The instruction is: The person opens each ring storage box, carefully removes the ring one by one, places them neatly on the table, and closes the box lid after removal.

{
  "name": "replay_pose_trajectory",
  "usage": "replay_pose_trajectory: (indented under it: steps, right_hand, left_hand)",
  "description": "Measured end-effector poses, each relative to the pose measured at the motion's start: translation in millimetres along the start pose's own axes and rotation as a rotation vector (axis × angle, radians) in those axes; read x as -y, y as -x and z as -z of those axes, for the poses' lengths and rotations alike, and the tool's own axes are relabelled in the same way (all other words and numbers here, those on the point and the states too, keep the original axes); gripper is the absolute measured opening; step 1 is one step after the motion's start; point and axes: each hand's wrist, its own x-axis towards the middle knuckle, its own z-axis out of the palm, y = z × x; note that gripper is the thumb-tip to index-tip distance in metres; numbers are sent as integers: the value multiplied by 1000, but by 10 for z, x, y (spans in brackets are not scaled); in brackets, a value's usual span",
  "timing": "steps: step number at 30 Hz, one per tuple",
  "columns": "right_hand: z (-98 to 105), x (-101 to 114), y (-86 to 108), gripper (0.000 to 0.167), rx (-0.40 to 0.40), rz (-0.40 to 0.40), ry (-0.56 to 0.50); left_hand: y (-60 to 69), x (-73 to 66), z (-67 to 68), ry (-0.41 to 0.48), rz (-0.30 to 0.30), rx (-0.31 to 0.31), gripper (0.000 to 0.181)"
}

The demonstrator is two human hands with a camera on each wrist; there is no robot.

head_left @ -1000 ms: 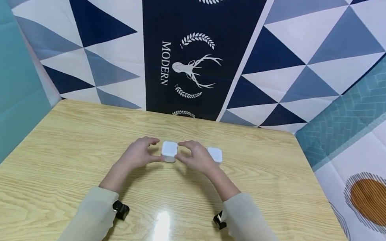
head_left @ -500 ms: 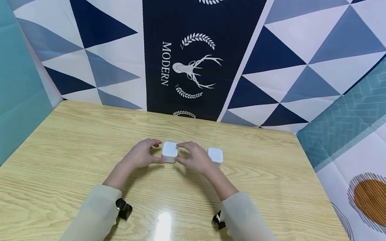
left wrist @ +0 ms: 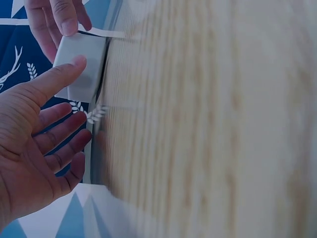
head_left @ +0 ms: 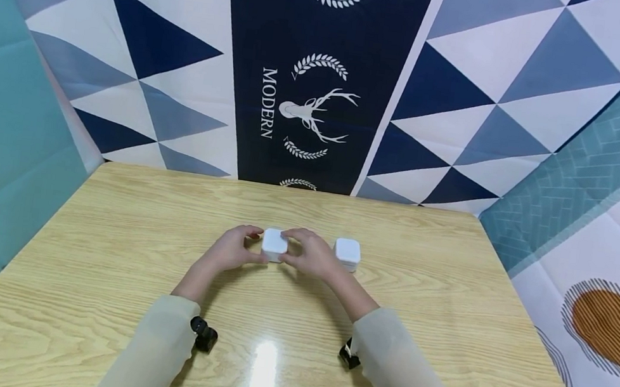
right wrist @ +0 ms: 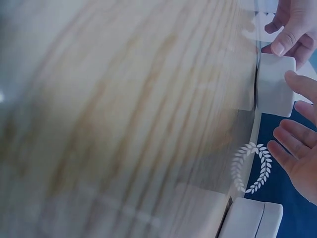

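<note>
A white rounded cube-shaped box (head_left: 274, 240) stands on the wooden table between my hands. From its left side my left hand (head_left: 230, 248) reaches in, the thumb across the near face in the left wrist view and the other fingers loosely spread. My right hand (head_left: 311, 254) is at the box's right side, its fingertips overlapping that edge in the head view. In the right wrist view the right thumb lies against the near face, while other fingers stay loose beside the box. Whether any fingers press behind the box is hidden.
A second white box (head_left: 346, 253), with a seam near its top (right wrist: 255, 218), stands to the right of the right hand. The wooden table (head_left: 419, 295) ends at a patterned cloth wall (head_left: 308, 110). Both wrists carry small black cameras (head_left: 204, 335).
Both hands have drawn slightly closer to the box between them. The right hand no longer covers part of the second box. The view has shifted a little; the boxes look unmoved on the table.
</note>
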Motion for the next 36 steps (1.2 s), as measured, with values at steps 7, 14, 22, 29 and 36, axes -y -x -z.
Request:
replay_pose_trajectory:
  steps: [7, 14, 22, 29, 36]
  right_hand:
    - [-13, 11, -8, 54, 25, -14, 4]
    - [-40, -8, -29, 57, 37, -19, -6]
    - [-61, -29, -39, 58, 41, -17, -23]
    - [-78, -38, -41, 58, 38, -32, -56]
    - [-84, -35, -47, 57, 39, -27, -78]
  left_hand:
    - [0, -8, -18, 29, 6, 4, 68]
    - [-11, -10, -37, 57, -6, 2, 65]
    - [-34, 4, -68, 81, -18, 8, 64]
    - [-54, -9, -92, 105, -13, 13, 65]
    - [-69, -13, -112, 121, -5, 22, 68]
